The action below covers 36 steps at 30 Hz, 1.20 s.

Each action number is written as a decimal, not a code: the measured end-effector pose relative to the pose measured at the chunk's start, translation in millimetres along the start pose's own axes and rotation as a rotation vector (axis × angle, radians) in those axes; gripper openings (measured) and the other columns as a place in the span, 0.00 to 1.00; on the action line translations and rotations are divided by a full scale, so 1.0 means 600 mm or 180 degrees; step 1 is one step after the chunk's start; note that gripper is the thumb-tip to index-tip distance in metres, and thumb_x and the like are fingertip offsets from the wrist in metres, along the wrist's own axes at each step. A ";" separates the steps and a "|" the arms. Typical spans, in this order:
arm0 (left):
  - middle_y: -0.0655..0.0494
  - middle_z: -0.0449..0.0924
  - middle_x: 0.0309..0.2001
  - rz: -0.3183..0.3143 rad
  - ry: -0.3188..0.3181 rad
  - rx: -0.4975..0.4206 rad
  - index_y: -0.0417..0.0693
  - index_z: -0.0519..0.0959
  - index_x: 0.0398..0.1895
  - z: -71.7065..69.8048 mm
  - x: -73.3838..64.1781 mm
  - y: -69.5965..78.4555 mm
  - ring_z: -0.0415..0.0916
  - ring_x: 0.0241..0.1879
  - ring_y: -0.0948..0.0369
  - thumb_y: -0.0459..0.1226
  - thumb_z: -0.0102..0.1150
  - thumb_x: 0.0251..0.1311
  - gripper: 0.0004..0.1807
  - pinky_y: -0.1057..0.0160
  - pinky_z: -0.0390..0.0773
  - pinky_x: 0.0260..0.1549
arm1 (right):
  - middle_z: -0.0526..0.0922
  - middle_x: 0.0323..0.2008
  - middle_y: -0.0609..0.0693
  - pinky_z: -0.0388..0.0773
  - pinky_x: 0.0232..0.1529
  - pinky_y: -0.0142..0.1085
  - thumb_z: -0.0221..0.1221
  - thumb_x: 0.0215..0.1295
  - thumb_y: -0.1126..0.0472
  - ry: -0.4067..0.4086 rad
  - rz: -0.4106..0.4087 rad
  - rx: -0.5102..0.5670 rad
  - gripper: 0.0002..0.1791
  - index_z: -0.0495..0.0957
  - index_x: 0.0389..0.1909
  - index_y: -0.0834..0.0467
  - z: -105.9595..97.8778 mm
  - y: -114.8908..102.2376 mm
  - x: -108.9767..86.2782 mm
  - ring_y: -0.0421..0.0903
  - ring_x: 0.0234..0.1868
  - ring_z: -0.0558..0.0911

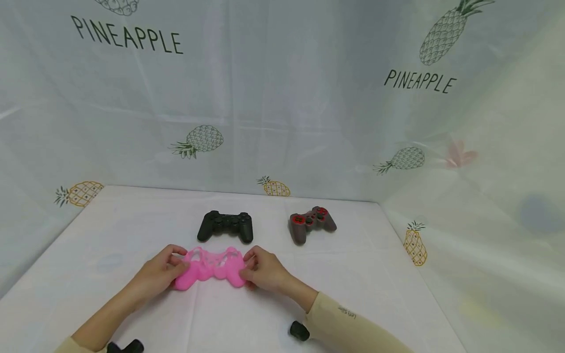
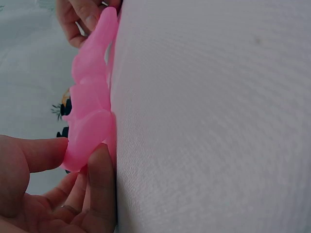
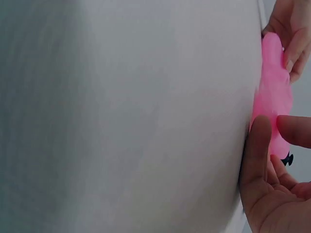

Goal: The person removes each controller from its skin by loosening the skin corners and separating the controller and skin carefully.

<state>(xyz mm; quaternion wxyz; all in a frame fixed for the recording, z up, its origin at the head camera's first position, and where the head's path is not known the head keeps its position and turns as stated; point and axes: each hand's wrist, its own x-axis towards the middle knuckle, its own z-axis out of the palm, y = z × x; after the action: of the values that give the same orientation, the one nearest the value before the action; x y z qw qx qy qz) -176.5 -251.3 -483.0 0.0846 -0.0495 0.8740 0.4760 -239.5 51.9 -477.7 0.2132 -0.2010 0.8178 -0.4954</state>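
Bimanually pinched: pink gamepad skin [image 1: 214, 269] between left hand [image 1: 160, 273] and right hand [image 1: 266, 269].
Probably light, pliant, grippy; best held by the handle lobes [image 1: 235, 276] beside each thumb; wall thickness unclear.

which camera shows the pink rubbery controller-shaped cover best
Head view: the pink rubbery controller-shaped cover shows nearly whole, openings included. Left wrist view shows it edge-on; right wrist view does too, partly hidden by the right hand.

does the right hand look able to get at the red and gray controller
Probably yes: nothing visible blocks the right hand from the red and gray controller, though it would likely need to release the pink cover first.
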 end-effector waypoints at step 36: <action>0.35 0.83 0.55 0.0579 0.0244 0.0835 0.31 0.70 0.71 -0.017 0.144 0.048 0.82 0.56 0.39 0.43 0.63 0.72 0.32 0.40 0.80 0.53 | 0.83 0.46 0.58 0.79 0.52 0.44 0.67 0.68 0.61 0.0860 -0.0104 -0.1221 0.34 0.71 0.73 0.66 -0.034 -0.012 0.127 0.50 0.49 0.80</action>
<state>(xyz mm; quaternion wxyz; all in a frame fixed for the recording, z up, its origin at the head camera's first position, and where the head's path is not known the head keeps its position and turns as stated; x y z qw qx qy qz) -266.9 -244.8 -470.5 0.0135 0.0231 0.9321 0.3612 -312.7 22.4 -474.2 0.0517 -0.1830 0.9147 -0.3566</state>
